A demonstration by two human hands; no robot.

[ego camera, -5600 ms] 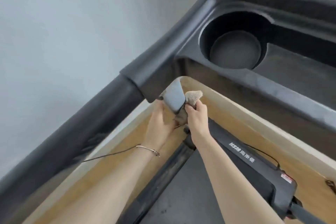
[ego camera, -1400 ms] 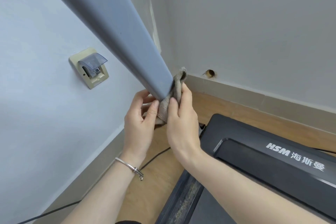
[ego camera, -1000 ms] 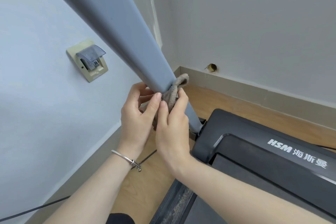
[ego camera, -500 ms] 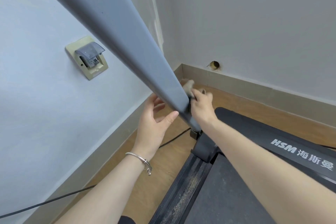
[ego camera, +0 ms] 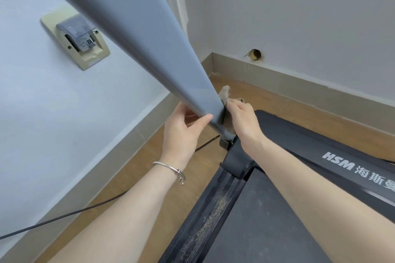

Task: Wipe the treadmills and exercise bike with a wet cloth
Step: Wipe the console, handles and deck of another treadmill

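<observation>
Corner floor behind post (ego camera: 149,49): right hand (ego camera: 243,121) clamps cloth (ego camera: 225,95) against post's base to wipe, left hand (ego camera: 181,132) opposite, loosely cupping post to steady.

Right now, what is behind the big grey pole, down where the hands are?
A beige cloth peeks out behind the grey pole, held by the right hand. The pole covers most of the cloth and the left hand fingertips.

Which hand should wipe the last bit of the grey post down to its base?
Right. The right hand already presses the cloth against the grey post just above its base; the left hand is bare, only bracing the other side.
</observation>
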